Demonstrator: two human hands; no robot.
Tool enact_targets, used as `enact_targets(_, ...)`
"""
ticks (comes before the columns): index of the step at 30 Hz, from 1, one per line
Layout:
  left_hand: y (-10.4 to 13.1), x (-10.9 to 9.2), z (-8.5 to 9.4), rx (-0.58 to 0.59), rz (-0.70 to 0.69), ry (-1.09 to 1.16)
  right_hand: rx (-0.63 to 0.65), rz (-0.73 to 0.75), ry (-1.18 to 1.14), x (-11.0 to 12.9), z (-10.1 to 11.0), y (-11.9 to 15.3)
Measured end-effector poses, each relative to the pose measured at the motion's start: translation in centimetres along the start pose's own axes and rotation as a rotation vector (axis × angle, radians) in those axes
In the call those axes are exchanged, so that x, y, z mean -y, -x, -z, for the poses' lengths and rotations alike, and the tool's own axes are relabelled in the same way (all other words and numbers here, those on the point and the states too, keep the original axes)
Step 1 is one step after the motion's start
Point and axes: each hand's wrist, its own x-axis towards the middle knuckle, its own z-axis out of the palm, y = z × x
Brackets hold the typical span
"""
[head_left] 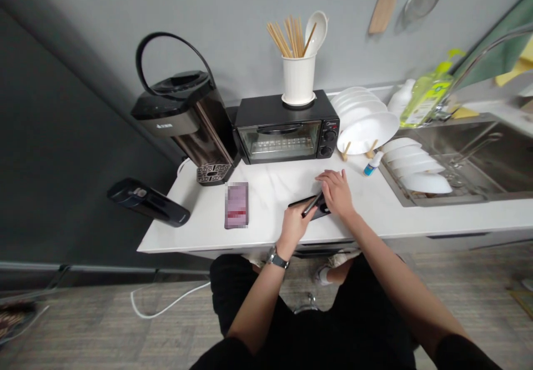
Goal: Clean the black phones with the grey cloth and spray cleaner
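Note:
On the white counter, just in front of the toaster oven (pixel 287 128), a flat black object (pixel 300 201) lies between my hands; its kind is hard to make out. My left hand (pixel 295 225), with a watch on the wrist, is closed around the near end of a slim dark rod (pixel 311 206) that slants over it. My right hand (pixel 338 192) rests at the rod's far end, fingers stretched out to the left and its underside hidden. To the left of both hands lies a phone (pixel 236 205) with a blurred pinkish screen.
A black water dispenser (pixel 183 120) and a dark thermos (pixel 150 201) stand at the left. White plates (pixel 366 125) fill a rack beside the oven. Right of it are a small spray bottle (pixel 373 163) and the sink (pixel 478 192). A white chopstick holder (pixel 298 78) tops the oven.

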Motion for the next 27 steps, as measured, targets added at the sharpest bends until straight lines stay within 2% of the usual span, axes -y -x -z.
enact_targets(2, 0.1, 0.3, -0.1, 0.004, 0.031, -0.02, 0.023, 0.03, -0.008, 1.8, -0.5, 0.9)
enact_targets(5, 0.4, 1.1, -0.3, 0.002, 0.081, -0.065, 0.147, 0.14, -0.066, 6.1, -1.7, 3.7)
enact_targets(7, 0.6, 1.4, -0.3, 0.0, 0.086, -0.073, 0.212, 0.184, -0.076, 7.4, -2.1, 5.1)
enact_targets(8, 0.6, 1.4, -0.3, 0.002, 0.085, -0.076, 0.225, 0.209, -0.066, 7.2, -2.0, 5.3)
enact_targets(10, 0.5, 1.1, -0.2, 0.008, 0.078, -0.083, 0.199, 0.203, -0.034, 5.3, -1.5, 4.7)
enact_targets(12, 0.3, 0.5, -0.1, 0.011, 0.042, -0.059, 0.124, 0.122, -0.004, 2.5, -0.8, 3.2)
enact_targets(14, 0.2, 0.1, -0.1, 0.015, -0.013, -0.017, 0.039, 0.028, 0.022, 0.7, -0.2, 1.9)
enact_targets(15, 0.2, 0.0, -0.1, 0.019, -0.031, -0.008, 0.012, 0.002, 0.031, 0.6, -0.1, 1.7)
enact_targets(17, 0.2, 0.2, -0.2, 0.024, -0.025, -0.039, 0.022, 0.029, 0.024, 2.1, -0.4, 2.2)
enact_targets(20, 0.4, 1.0, -0.4, 0.016, 0.025, -0.113, 0.147, 0.177, -0.033, 5.6, -1.5, 4.2)
enact_targets(22, 0.5, 1.3, -0.4, 0.011, 0.034, -0.13, 0.193, 0.248, -0.045, 6.3, -2.0, 5.1)
enact_targets(25, 0.6, 0.9, -0.1, 0.018, 0.007, -0.13, 0.134, 0.24, -0.014, 3.5, -1.4, 4.1)
enact_targets(27, 0.7, 0.3, 0.1, -0.002, -0.046, -0.098, 0.015, 0.122, 0.026, 1.0, -0.5, 2.7)
